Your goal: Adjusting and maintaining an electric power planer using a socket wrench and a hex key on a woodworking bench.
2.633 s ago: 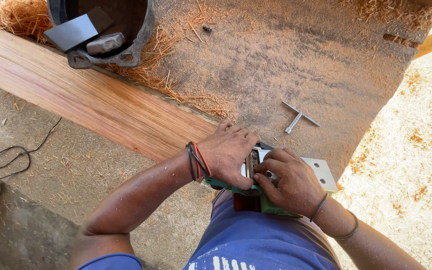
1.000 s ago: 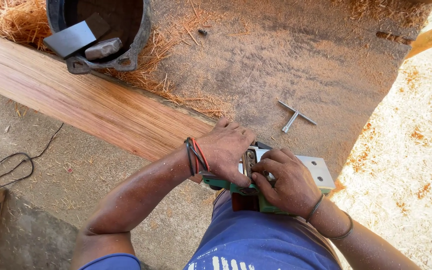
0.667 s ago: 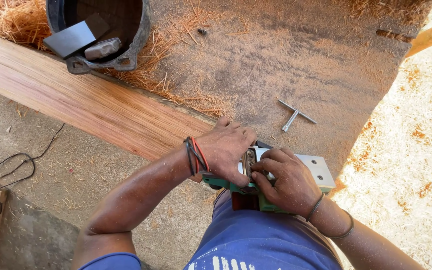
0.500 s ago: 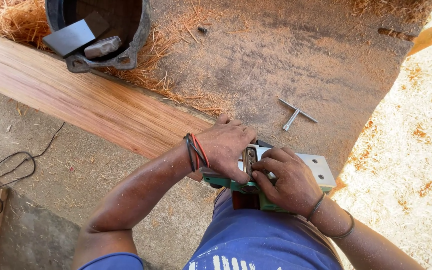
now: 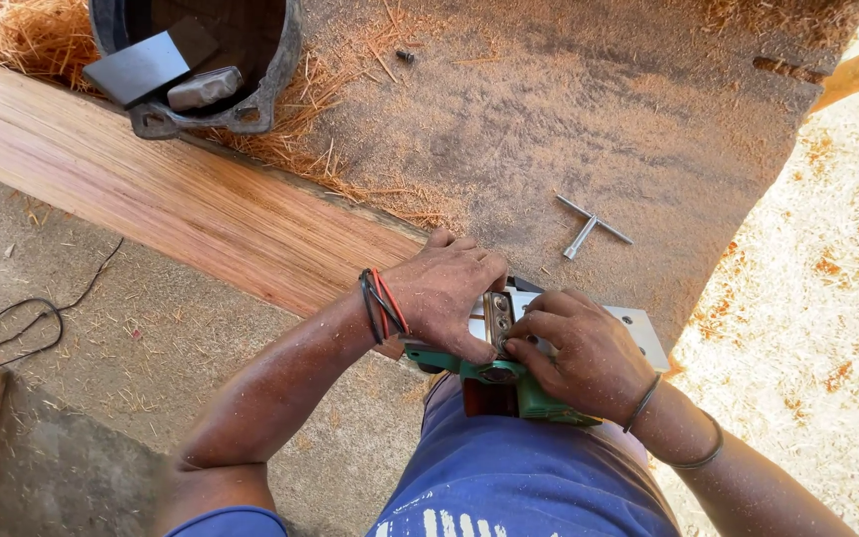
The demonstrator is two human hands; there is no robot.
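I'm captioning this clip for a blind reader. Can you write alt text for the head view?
Both hands, left hand and right hand, grip a green electric planer turned base-up at the person's lap, fingertips on its blade drum. Beside it lie a long wooden plank, a metal T-wrench on sawdust and a black bucket.

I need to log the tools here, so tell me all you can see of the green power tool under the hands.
The green power tool looks like a hand planer turned sole-up on the person's lap. Its body is green plastic with a red patch, and its flat sole plate is pale metal with small holes. The left hand grips its far side; the right hand presses fingers at the metal cutter slot. Sawdust speckles it.
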